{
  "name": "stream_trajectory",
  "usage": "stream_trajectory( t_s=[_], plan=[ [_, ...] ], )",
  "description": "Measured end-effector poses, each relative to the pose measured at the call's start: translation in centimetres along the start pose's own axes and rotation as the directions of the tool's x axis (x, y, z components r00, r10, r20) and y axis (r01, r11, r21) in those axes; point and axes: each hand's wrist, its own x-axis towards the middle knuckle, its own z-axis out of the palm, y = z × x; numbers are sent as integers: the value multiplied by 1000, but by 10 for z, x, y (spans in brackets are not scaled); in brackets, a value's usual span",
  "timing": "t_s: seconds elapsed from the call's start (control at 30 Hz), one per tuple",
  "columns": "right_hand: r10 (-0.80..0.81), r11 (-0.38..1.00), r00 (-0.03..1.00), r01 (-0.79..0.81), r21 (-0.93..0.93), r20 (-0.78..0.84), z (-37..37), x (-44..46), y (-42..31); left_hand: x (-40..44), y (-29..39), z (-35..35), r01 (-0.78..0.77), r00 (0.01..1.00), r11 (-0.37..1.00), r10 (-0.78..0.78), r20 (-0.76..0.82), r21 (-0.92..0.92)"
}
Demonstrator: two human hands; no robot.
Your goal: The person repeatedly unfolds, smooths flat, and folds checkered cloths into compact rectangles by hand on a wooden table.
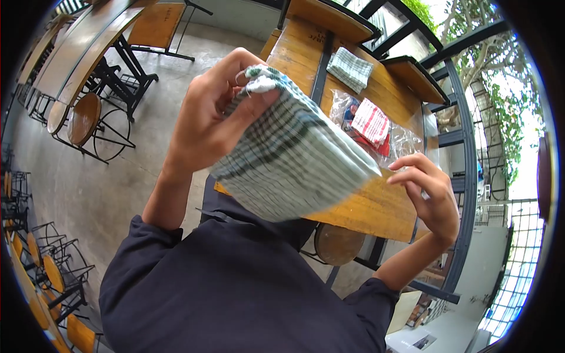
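My left hand pinches a green-and-white checked cloth by its bunched, frayed upper corner. The folded cloth hangs at a slant before my chest, its lower edge slightly blurred. Just off the cloth's right-hand corner is my right hand, fingers bent and apart, with no hold on the cloth visible. Something small and pale shows at its fingers, too small to name. Behind the cloth, on the wooden table, a red-and-white checked cloth lies on clear plastic packaging. A second folded green-and-white cloth lies farther back.
A round stool stands under the table's near edge. Dark metal railing runs along the right side. More wooden tables and a round-seated stool stand to the left on the concrete floor.
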Motion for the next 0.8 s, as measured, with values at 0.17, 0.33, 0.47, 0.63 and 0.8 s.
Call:
stream_trajectory(
  t_s=[0.17, 0.33, 0.47, 0.63, 0.8],
  plan=[
    [170, 985, 975, -172, -3, -141, 18, 24, 11, 10, -14, -9, -159, 987, 973, 155, 40, 169],
    [-191, 982, 929, 183, -55, -317, 34, 69, -14, 18, -2, -6, -219, 936, 954, 146, 319, 205],
    [-318, 916, 934, 347, 202, -160, 53, 96, -24, 19, -1, 6, -286, 838, 949, 180, 515, 134],
    [-259, 884, 965, 251, 395, -33, 77, 104, 1, 24, 15, 7, -270, 895, 943, 172, 413, 193],
    [-236, 888, 968, 178, 425, 86, 80, 88, 44, 32, -1, -12, -62, 972, 981, 17, 236, 185]
  ],
)
